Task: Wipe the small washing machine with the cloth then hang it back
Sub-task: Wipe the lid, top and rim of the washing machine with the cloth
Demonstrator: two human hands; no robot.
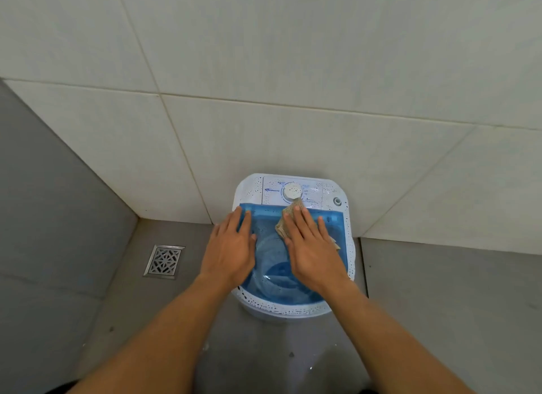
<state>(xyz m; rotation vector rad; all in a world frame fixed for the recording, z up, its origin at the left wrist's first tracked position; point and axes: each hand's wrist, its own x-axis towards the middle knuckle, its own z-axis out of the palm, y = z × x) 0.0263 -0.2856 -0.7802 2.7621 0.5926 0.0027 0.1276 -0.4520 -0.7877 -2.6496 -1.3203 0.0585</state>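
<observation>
- Pale tiled wall (pixel 264 56) fills the upper view; grey tiled floor (pixel 440 305) lies below, with a metal floor drain (pixel 164 260) well left of the machine.
- The small washing machine (pixel 348 217) stands in the corner against the wall, its white rim speckled with droplets or spots and a round control dial (pixel 292 190) on the back panel.
- Its translucent blue lid (pixel 272 264) is shut; the tub beneath looks empty, though the tint blurs it.
- The left hand (pixel 231 247) lies flat on the lid's left edge, fingers released, steadying it.
- The right hand (pixel 311 247) presses the beige cloth (pixel 289 217) flat on the lid near the dial, fingers outstretched.
- Wiping well likely means even pressure and overlapping strokes that reach the speckled rim.
</observation>
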